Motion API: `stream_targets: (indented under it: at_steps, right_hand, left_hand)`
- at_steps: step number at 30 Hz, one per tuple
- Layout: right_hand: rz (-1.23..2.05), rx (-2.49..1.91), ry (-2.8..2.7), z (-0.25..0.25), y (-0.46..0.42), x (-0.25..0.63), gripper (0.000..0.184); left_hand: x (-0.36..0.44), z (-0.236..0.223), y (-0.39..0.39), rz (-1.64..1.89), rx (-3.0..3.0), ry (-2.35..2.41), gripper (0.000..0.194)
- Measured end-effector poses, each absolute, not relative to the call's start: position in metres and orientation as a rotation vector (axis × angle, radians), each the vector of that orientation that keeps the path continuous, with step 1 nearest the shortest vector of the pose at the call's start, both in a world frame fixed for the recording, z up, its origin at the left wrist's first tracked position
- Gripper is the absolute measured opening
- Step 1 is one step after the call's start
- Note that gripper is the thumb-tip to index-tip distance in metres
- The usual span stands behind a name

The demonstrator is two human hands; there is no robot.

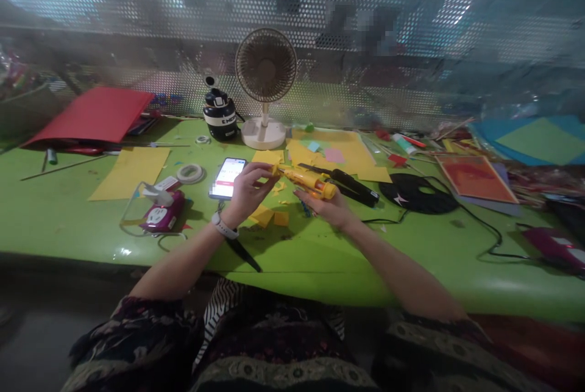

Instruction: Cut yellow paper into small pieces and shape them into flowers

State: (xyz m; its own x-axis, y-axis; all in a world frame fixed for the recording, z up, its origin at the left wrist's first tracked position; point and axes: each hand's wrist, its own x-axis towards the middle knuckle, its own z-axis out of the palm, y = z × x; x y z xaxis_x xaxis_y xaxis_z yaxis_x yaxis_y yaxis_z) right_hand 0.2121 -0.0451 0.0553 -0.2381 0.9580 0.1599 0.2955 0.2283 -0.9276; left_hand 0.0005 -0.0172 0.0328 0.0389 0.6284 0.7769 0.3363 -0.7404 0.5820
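Note:
My right hand (331, 209) is wrapped round a yellow hot glue gun (313, 181), its nozzle aimed left. At the tip of that nozzle, my left hand (249, 188) pinches a small yellow paper piece (275, 169); whether the two touch I cannot tell. Under my hands lie yellow paper scraps (281, 218) and folded yellow pieces (262, 216). A lit phone (227, 177) rests just left of my left hand. Beyond the glue gun is a black long-handled tool (354, 188), partly hidden by my right hand.
A cream fan (266, 66) and a dark bottle (220, 114) stand at the back of the green table (292, 258). Left are a tape roll (190, 173) and a purple power outlet (161, 215) with cords. Right are a black flat pouch (415, 194) and coloured papers (479, 178).

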Motion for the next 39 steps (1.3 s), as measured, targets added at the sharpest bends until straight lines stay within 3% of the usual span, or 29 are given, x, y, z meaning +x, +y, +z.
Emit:
stream_targets:
  at_steps: [15, 21, 39]
  right_hand:
    - [1.071, -1.146, -1.684, 0.0631, -0.0488, 0.2103, 0.042]
    - [1.083, -1.225, -1.708, 0.0607, -0.0488, 0.2123, 0.051]
    - [1.079, -1.238, -1.698, 0.0629, -0.0504, 0.2115, 0.050]
  left_hand:
    - [0.0002, 0.0326, -0.0175, 1.772, 2.065, 1.005, 0.016]
    - [0.0002, 0.0332, -0.0182, 1.754, 2.065, 1.012, 0.018]
    - [0.0005, 0.0338, -0.0180, 1.771, 2.073, 1.020, 0.016]
